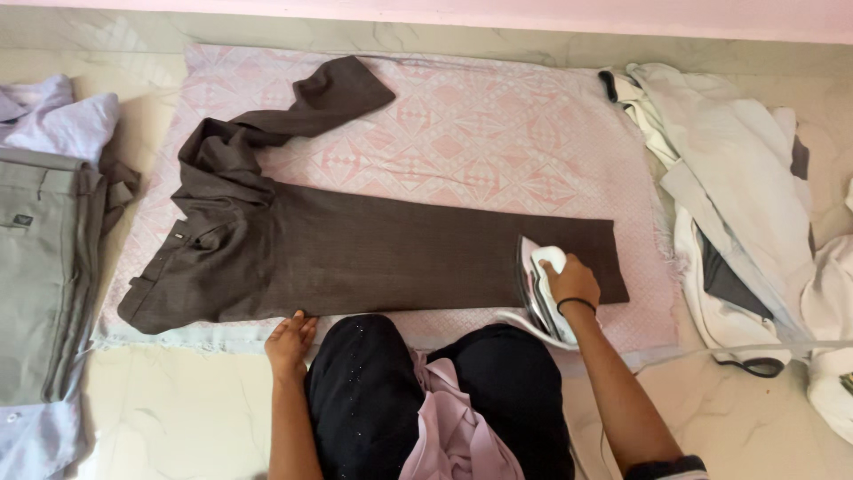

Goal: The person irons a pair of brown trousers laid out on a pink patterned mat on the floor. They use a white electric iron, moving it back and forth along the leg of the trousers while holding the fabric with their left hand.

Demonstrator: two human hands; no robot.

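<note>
We recorded one pair of dark brown trousers (pixel 355 253) laid flat on a pink patterned cloth (pixel 498 133), which we took as our landmark, itself spread on a pale stone floor (pixel 178 409). The trousers lay across the near half of the cloth, their long axis running side to side along its length: the waistband pointed to the cloth's left end, the hem of the flattened leg to its right end. The second leg was folded back and lay crooked toward the cloth's far left corner. One white electric iron (pixel 540 289) stood tilted on its edge at the trouser hem, near the cloth's right front corner, soleplate facing left. Our right hand (pixel 573 283) was closed around the iron's handle, fingers wrapped over the top, a dark band at the wrist. Our left hand (pixel 289 342) rested at the cloth's near edge, fingers held together and laid flat, fingertips touching the lower edge of the trousers near the seat. A grey cord (pixel 755 348) ran off past the cloth's right end. Left of the cloth we noted folded grey trousers (pixel 40 267) and a pale lilac shirt (pixel 62 116); right of it, a heap of white and grey garments (pixel 737 178). Our knees, in black, sat just in front of the cloth.
</note>
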